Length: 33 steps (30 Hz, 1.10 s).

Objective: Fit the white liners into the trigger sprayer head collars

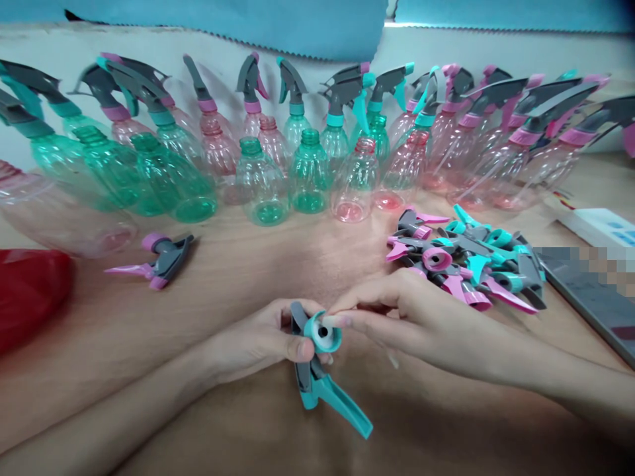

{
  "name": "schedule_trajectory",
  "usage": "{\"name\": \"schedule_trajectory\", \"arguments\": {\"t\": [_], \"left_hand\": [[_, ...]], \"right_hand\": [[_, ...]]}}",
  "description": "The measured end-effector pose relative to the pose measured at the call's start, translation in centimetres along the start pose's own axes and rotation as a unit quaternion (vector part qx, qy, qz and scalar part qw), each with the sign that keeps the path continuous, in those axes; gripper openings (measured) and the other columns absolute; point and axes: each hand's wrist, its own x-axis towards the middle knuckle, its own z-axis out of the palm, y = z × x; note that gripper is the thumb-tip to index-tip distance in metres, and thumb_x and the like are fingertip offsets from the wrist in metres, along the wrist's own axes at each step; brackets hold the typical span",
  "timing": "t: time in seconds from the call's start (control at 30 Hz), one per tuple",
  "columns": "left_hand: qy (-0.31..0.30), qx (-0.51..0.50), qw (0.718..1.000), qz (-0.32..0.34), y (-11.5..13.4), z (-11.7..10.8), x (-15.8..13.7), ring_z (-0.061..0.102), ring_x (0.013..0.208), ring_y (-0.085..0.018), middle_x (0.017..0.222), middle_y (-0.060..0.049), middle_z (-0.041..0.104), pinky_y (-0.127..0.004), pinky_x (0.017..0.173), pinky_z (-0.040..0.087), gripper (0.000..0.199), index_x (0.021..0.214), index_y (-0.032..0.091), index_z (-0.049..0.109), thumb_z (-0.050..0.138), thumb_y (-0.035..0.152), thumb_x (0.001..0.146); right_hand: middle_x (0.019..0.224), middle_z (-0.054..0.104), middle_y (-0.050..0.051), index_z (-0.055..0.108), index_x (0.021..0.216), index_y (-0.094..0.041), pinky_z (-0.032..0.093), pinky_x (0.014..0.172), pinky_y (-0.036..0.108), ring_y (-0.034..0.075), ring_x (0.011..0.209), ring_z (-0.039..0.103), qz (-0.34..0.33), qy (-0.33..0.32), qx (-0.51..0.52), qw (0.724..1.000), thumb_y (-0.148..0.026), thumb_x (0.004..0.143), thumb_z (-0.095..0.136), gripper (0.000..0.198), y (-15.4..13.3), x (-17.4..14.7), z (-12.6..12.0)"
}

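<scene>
My left hand (268, 340) is closed around a grey and turquoise spray trigger head (305, 380). Its turquoise collar faces me, showing a white insert with a dark hole, and its trigger points down to the right. At the collar's right rim, the thumb and fingers of my right hand (397, 317) are pinched together and touch it. Whether anything small sits between those fingertips is hidden. Right of centre, just beyond my right hand, lies a pile of pink, turquoise and grey spray heads (466, 258).
Clear green bottles (310, 172) and pink bottles (354, 182) stand in rows at the back, many with spray heads on. A lone pink-grey spray head (163, 258) lies left, near a red object (30, 291). A dark flat device (590, 304) and a white box (602, 225) are at right.
</scene>
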Motion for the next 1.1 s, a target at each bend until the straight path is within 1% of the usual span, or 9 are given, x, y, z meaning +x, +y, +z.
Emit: {"name": "schedule_trajectory", "arguments": {"t": [0.23, 0.4, 0.57, 0.7, 0.77, 0.87, 0.93, 1.0, 1.1], "left_hand": [[-0.004, -0.007, 1.000, -0.009, 0.1, 0.1, 0.0, 0.059, 0.068, -0.010, 0.075, 0.000, 0.065, -0.018, 0.062, 0.049, 0.032, 0.081, 0.014, 0.067, 0.085, 0.033, 0.061], [-0.011, -0.009, 1.000, -0.015, 0.1, 0.0, 0.0, 0.059, 0.069, -0.009, 0.076, 0.001, 0.065, -0.016, 0.063, 0.049, 0.034, 0.084, 0.014, 0.069, 0.086, 0.031, 0.060], [-0.004, -0.003, 0.999, -0.032, 0.2, -0.1, -0.1, 0.059, 0.067, -0.009, 0.075, 0.000, 0.065, -0.016, 0.062, 0.049, 0.033, 0.083, 0.014, 0.070, 0.086, 0.029, 0.058], [-0.002, 0.008, 0.999, -0.040, 0.1, -0.1, -0.1, 0.059, 0.063, -0.008, 0.074, 0.001, 0.065, -0.016, 0.060, 0.049, 0.031, 0.082, 0.014, 0.069, 0.086, 0.023, 0.058], [-0.014, 0.015, 0.999, -0.041, 0.0, -0.1, -0.1, 0.058, 0.061, -0.008, 0.071, 0.002, 0.064, -0.015, 0.059, 0.048, 0.026, 0.079, 0.014, 0.068, 0.085, 0.019, 0.060], [-0.029, 0.020, 0.998, -0.047, -0.1, -0.1, 0.0, 0.055, 0.060, -0.007, 0.070, 0.003, 0.062, -0.014, 0.057, 0.047, 0.027, 0.078, 0.015, 0.067, 0.085, 0.020, 0.059], [-0.025, 0.031, 0.998, -0.052, 0.0, 0.0, 0.0, 0.053, 0.060, -0.007, 0.070, 0.004, 0.062, -0.014, 0.056, 0.046, 0.029, 0.079, 0.015, 0.067, 0.086, 0.021, 0.058], [-0.022, 0.058, 0.997, -0.054, 0.2, 0.1, -0.1, 0.052, 0.061, -0.008, 0.070, 0.003, 0.061, -0.014, 0.056, 0.045, 0.027, 0.078, 0.016, 0.068, 0.086, 0.021, 0.058], [-0.024, 0.092, 0.993, -0.065, 0.4, 0.1, -0.2, 0.052, 0.063, -0.008, 0.071, 0.003, 0.062, -0.014, 0.056, 0.045, 0.027, 0.078, 0.016, 0.069, 0.086, 0.025, 0.059]], "right_hand": [[0.080, 0.068, -0.003, 0.068, 0.089, -0.016, 0.042, 0.059, 0.015, 0.006, 0.067, 0.056, -0.015, 0.015, 0.012, 1.000, -0.025, 0.095, 0.047, 0.024, -0.3, 0.0, 0.1], [0.064, 0.059, -0.005, 0.066, 0.088, -0.016, 0.039, 0.050, 0.015, 0.005, 0.055, 0.049, 0.001, 0.012, 0.020, 1.000, -0.030, 0.096, 0.045, 0.027, -0.2, -0.1, 0.1], [0.075, 0.064, -0.004, 0.066, 0.088, -0.018, 0.038, 0.054, 0.015, 0.005, 0.062, 0.050, -0.006, -0.004, 0.009, 1.000, -0.027, 0.095, 0.047, 0.023, -0.4, -0.3, 0.2], [0.060, 0.047, -0.008, 0.064, 0.089, -0.020, 0.028, 0.042, 0.018, 0.006, 0.050, 0.037, 0.025, 0.006, -0.021, 0.999, -0.030, 0.089, 0.055, 0.013, -0.2, -0.6, 1.0], [0.058, 0.042, -0.008, 0.062, 0.087, -0.019, 0.026, 0.040, 0.018, 0.006, 0.047, 0.035, 0.011, 0.003, -0.040, 0.999, -0.028, 0.088, 0.057, 0.010, -0.1, -0.6, 1.2], [0.058, 0.043, -0.009, 0.059, 0.082, -0.019, 0.027, 0.042, 0.017, 0.005, 0.048, 0.036, -0.041, -0.004, -0.074, 0.996, -0.024, 0.086, 0.059, 0.006, -0.1, -0.7, 1.1], [0.059, 0.046, -0.009, 0.056, 0.077, -0.018, 0.027, 0.044, 0.017, 0.004, 0.049, 0.037, -0.066, -0.003, -0.097, 0.993, -0.022, 0.087, 0.059, 0.010, -0.1, -0.6, 0.7], [0.061, 0.050, -0.008, 0.055, 0.074, -0.018, 0.029, 0.047, 0.017, 0.005, 0.051, 0.040, -0.068, -0.019, -0.125, 0.990, -0.023, 0.087, 0.059, 0.015, -0.2, -0.5, 0.3], [0.062, 0.053, -0.006, 0.056, 0.073, -0.018, 0.030, 0.048, 0.019, 0.006, 0.052, 0.043, -0.054, -0.066, -0.163, 0.983, -0.028, 0.088, 0.059, 0.018, -0.3, -0.1, -0.1]]}}
